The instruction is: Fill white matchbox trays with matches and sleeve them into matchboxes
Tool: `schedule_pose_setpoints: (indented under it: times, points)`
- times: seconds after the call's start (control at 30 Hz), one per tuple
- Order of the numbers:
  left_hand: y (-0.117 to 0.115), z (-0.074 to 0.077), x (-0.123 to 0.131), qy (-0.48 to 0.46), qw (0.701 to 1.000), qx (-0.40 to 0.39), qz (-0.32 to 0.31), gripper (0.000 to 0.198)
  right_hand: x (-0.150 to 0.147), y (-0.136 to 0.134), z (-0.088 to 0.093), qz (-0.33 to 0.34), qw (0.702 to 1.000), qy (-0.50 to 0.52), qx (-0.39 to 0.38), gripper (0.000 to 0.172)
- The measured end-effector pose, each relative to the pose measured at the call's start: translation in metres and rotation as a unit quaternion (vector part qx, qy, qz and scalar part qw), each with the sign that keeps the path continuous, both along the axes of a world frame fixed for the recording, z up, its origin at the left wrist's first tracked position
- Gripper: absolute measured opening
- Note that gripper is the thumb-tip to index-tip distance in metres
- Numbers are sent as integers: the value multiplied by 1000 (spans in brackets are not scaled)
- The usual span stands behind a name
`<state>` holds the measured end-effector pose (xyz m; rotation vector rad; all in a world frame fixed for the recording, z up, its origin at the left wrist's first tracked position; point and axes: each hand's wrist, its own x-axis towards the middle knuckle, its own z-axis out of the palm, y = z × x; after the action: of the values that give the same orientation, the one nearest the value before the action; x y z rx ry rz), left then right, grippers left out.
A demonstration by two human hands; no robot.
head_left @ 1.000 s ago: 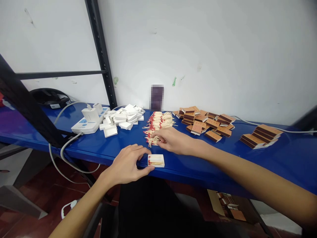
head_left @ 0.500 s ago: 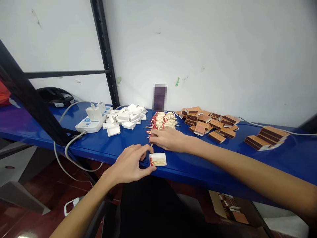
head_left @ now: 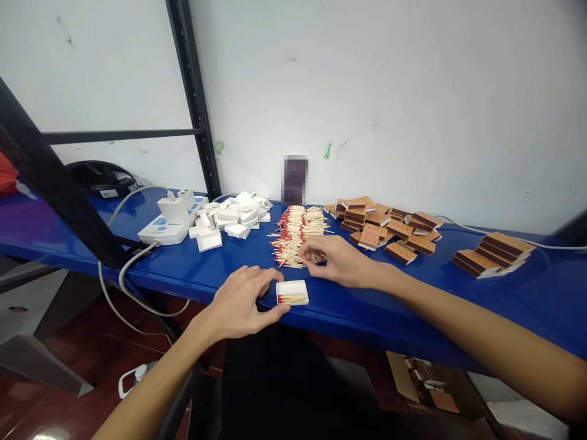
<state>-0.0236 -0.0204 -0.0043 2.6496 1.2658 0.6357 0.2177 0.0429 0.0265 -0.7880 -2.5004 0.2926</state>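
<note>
Near the front edge of the blue table lies a small white tray (head_left: 293, 286) with several red-headed matches (head_left: 293, 299) along its near side. My left hand (head_left: 247, 300) grips the tray's left end between thumb and fingers. Behind the tray is a large heap of loose matches (head_left: 298, 229). At the heap's near right side is my right hand (head_left: 337, 260), its fingertips pinched together at the matches; what they hold is too small to make out.
White empty trays (head_left: 236, 217) are piled at the left, beside a power strip (head_left: 167, 229) with cables. Brown matchboxes (head_left: 373, 233) lie heaped on the right, with stacked ones (head_left: 493, 253) farther right. A black shelf post (head_left: 195, 91) stands behind.
My right hand has moved to the right, uncovering the near left part of the match heap. My left hand stays at the tray. The matches inside look lower and closer together.
</note>
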Motion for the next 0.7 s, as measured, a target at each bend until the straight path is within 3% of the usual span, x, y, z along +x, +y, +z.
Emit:
schedule_pose_setpoints:
  times: [0.13,0.4,0.53,0.7]
  points:
    - [-1,0,2,17,1000,4,7,34,4,-7,-7,-14,997,35,-60,16]
    - [0,-1,1,28,999,15,6,35,-4,-16,-20,-20,974,141,-177,5]
    - [0,-1,1,29,999,15,1,35,-8,-18,-23,-37,977,135,-163,3]
    - [1,-1,1,32,999,13,-1,35,-7,-20,-25,-60,993,79,-65,9]
